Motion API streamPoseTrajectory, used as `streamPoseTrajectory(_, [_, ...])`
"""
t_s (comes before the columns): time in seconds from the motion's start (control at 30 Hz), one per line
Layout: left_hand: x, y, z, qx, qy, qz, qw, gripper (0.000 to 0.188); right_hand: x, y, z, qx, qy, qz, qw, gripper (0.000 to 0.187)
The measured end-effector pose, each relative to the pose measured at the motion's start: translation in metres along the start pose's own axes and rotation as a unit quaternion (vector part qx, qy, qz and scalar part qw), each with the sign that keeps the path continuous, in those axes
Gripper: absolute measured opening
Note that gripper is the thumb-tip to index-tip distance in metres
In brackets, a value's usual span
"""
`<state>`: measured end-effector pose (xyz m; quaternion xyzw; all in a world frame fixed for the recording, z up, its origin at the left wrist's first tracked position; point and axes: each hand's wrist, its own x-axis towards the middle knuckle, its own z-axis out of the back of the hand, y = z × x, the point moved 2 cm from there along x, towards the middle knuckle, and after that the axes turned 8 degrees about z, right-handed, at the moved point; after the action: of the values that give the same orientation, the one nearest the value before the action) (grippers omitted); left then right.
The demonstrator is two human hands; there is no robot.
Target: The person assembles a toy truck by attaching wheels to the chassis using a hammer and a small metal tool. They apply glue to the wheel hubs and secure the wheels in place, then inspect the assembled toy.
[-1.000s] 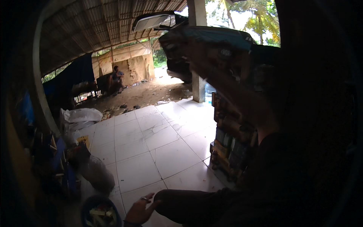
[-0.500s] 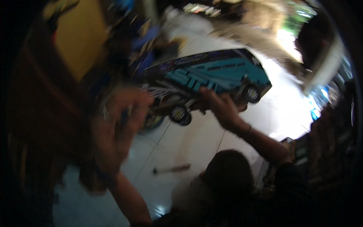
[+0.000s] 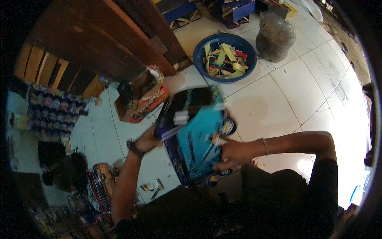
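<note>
A toy truck (image 3: 197, 139) with a teal and dark blue boxy body is in front of my torso, tilted and slightly blurred. A black panel shows at its far end. One wheel (image 3: 228, 126) sticks out at its right side. My left hand (image 3: 149, 139), with a dark band on the wrist, grips the truck's left edge; its fingertips are partly hidden. On the right side, my right hand (image 3: 235, 153) has its fingers closed on the lower edge by the wheels. A thin bracelet (image 3: 266, 146) circles that wrist.
A blue basin (image 3: 195, 59) full of coloured scraps stands ahead, beside a filled plastic bag (image 3: 275, 38). An open box (image 3: 149, 104) with a red pattern lies left of the truck. Small items (image 3: 152, 186) lie near my left forearm. Dark wooden furniture (image 3: 99, 36) rises at far left.
My left hand, raised apart from the truck before, now holds its left edge. The truck is turned and closer to my body. My view has swung toward the basin and wooden furniture.
</note>
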<state>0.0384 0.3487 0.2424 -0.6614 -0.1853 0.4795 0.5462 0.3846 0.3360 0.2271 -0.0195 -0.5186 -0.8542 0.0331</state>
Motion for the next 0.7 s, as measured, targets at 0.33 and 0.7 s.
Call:
streamPoseTrajectory(0.33, [-0.091,-0.001,-0.096,-0.049,-0.242,0.017,0.969,0.153,0.06,-0.099,-0.027,-0.126,-0.046,0.201,0.97,0.038])
streamPoseTrajectory(0.7, [-0.113,0.054,-0.129,0.057,-0.404,0.123,0.905,0.146,0.115,-0.158,-0.001,-0.173,0.113,0.069,0.976,0.029])
